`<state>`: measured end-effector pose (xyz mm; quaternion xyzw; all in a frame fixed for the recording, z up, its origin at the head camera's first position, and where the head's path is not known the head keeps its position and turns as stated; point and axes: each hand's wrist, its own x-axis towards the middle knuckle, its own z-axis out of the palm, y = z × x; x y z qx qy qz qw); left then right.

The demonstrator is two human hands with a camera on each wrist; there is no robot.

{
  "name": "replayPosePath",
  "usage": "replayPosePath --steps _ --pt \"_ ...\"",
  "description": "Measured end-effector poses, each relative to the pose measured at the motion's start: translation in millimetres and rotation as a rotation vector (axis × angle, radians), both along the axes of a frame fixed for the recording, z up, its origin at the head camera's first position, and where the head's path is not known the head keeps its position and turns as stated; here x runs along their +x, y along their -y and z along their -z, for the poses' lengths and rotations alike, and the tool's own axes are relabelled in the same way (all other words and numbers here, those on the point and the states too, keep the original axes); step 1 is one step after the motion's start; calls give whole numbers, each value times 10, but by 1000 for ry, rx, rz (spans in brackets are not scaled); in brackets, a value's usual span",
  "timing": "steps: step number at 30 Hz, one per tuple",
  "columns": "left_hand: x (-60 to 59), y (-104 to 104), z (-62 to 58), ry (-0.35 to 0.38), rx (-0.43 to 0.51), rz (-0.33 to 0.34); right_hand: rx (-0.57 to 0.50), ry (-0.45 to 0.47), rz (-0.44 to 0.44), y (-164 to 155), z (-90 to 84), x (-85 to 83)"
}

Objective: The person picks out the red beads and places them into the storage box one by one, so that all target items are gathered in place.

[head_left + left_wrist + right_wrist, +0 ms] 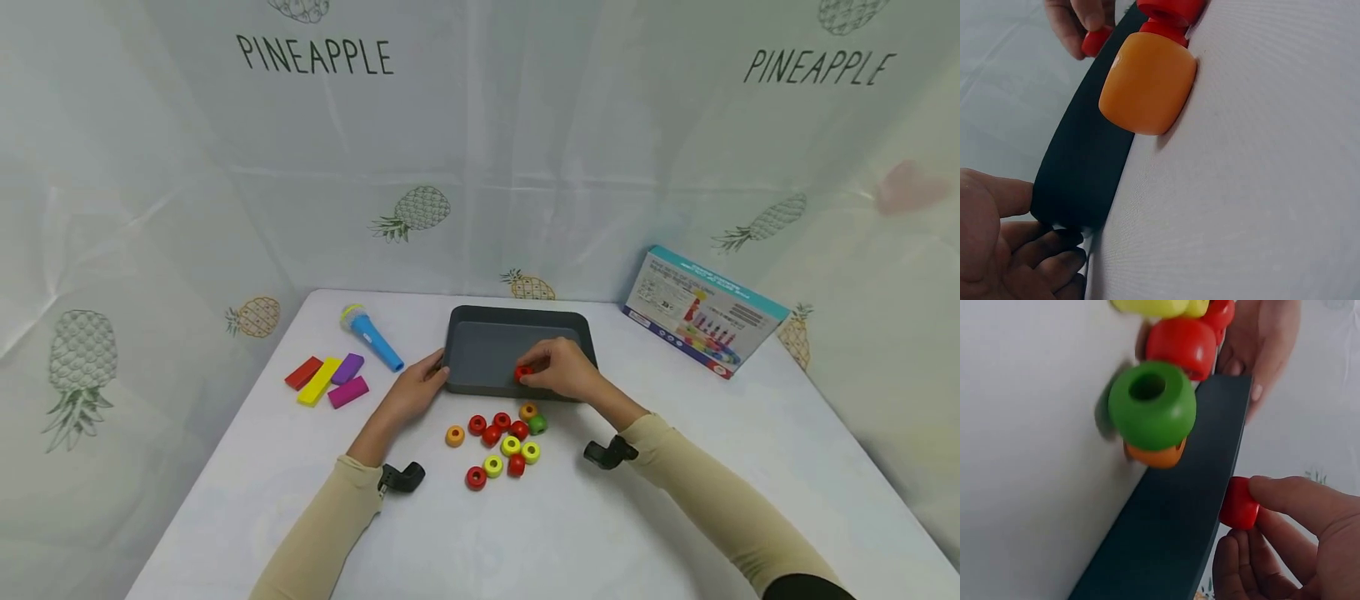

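The right hand [561, 369] pinches a red bead [522, 374] over the near side of the tray [487, 337]. The left hand [415, 390] is curled round the tray's left edge. Other beads [491, 437] lie before the tray.

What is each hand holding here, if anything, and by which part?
Right hand: a red bead, pinched by its sides. Left hand: the dark tray, held at its near-left corner, thumb against the rim.
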<state>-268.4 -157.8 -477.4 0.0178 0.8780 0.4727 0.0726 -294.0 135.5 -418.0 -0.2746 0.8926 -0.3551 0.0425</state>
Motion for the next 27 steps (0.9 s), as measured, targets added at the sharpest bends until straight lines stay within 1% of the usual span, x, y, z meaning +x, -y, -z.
replayPosePath --steps 6,14,22,27 --pt "7 -8 6 -2 0 -8 22 -3 52 6 17 -147" --pt "5 -10 -4 9 -2 -2 56 59 122 54 40 -283" --pt "-1 1 -6 14 5 -8 72 39 131 81 81 -381" --pt "-3 -13 17 20 2 -18 105 24 140 86 124 -421"
